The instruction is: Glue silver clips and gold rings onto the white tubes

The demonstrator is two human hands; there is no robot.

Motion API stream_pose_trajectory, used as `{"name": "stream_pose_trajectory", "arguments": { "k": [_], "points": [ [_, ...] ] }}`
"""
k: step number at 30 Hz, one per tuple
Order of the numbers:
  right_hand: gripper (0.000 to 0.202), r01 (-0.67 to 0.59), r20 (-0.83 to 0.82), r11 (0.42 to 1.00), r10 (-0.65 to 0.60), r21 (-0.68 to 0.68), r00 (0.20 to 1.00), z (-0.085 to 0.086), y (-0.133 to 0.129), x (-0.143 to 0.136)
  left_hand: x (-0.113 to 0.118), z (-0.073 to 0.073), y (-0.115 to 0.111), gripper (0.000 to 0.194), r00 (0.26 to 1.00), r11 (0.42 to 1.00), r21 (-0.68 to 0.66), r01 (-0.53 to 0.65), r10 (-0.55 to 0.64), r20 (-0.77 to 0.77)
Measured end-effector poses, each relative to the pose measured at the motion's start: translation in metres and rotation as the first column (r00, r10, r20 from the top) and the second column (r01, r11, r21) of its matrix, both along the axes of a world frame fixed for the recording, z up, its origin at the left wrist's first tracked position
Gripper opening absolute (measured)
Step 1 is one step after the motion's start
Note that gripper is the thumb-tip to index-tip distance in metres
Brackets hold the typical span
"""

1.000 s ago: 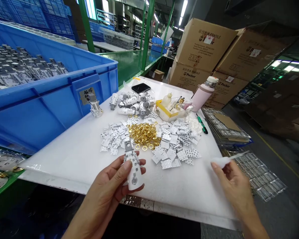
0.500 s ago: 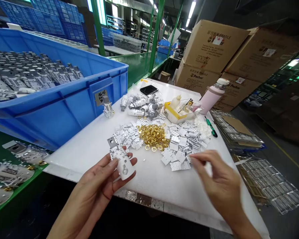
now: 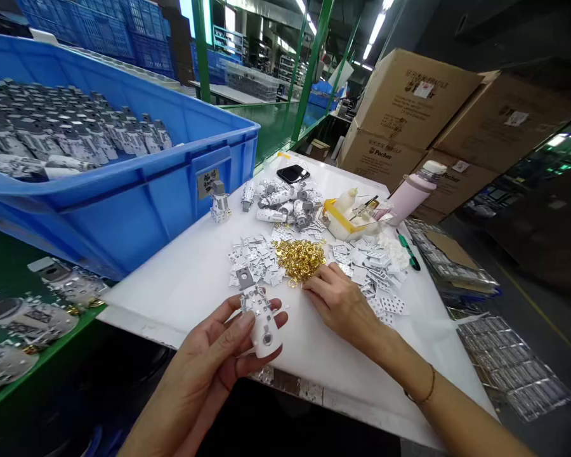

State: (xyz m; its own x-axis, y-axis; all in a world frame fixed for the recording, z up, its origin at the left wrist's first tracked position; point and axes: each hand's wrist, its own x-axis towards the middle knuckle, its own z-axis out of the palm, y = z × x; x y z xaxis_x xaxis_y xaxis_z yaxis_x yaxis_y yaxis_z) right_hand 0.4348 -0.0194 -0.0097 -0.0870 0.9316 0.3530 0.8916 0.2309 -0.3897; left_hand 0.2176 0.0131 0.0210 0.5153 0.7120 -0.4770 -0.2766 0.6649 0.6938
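One head cam, above and just behind the tabletop's point(image 3: 166, 285) near edge, facing forward and down toward the far edge. Close in: left hand point(image 3: 221, 349) and right hand point(image 3: 342, 301) both big in the lower half. Wide framing: takes in the blue crate point(image 3: 143, 216) along the left edge, cartons point(image 3: 404, 108) beyond the far edge.

White tapering part point(image 3: 262, 322), its gray holed tab point(image 3: 244, 277) uppermost, leans slightly left; beyond it, shiny gold rings point(image 3: 299, 255) lie heaped, a few loose at the near edge

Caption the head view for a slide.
Left hand holding a white part, right hand at the gold rings.
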Motion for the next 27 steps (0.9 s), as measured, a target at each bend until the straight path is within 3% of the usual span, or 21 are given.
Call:
{"name": "stream_pose_trajectory", "arguments": {
  "k": [4,8,10,13,14,15,19,27],
  "points": [
    [0.016,0.022,-0.201,0.999,-0.014,0.040,0.980,0.006,-0.005,0.001,0.005,-0.001,-0.002,0.036,1.000,1.000,-0.013,0.019,-0.019,0.010],
    [0.011,0.060,-0.475,0.998,-0.046,0.014,0.879,0.018,-0.027,-0.003,0.007,0.001,-0.004,0.036,0.999,0.999,-0.027,0.029,-0.028,0.027],
    [0.012,0.045,-0.685,0.998,-0.058,-0.036,0.726,0.021,-0.041,-0.006,0.011,0.003,-0.006,0.033,0.997,0.998,-0.030,0.060,-0.058,0.044],
    [0.002,0.006,-0.945,0.996,-0.084,-0.087,0.317,0.019,-0.057,-0.012,0.020,0.006,-0.010,0.026,0.989,0.992,-0.022,0.125,-0.122,0.084],
    [0.006,0.000,-0.972,0.996,-0.087,-0.089,0.219,0.017,-0.061,-0.013,0.023,0.006,-0.011,0.024,0.986,0.990,-0.023,0.142,-0.139,0.095],
    [0.009,0.005,-0.980,0.996,-0.083,-0.084,0.181,0.015,-0.064,-0.014,0.026,0.007,-0.013,0.024,0.983,0.987,-0.028,0.156,-0.152,0.103],
    [0.014,0.063,-0.973,0.997,-0.057,-0.044,0.224,0.007,-0.073,-0.014,0.036,0.007,-0.017,0.027,0.976,0.981,-0.030,0.193,-0.189,0.106],
    [0.022,0.168,-0.862,0.980,0.004,0.103,0.507,0.004,-0.083,-0.018,0.044,-0.001,-0.026,0.033,0.971,0.980,0.024,0.197,-0.198,0.131]
  ]
}}
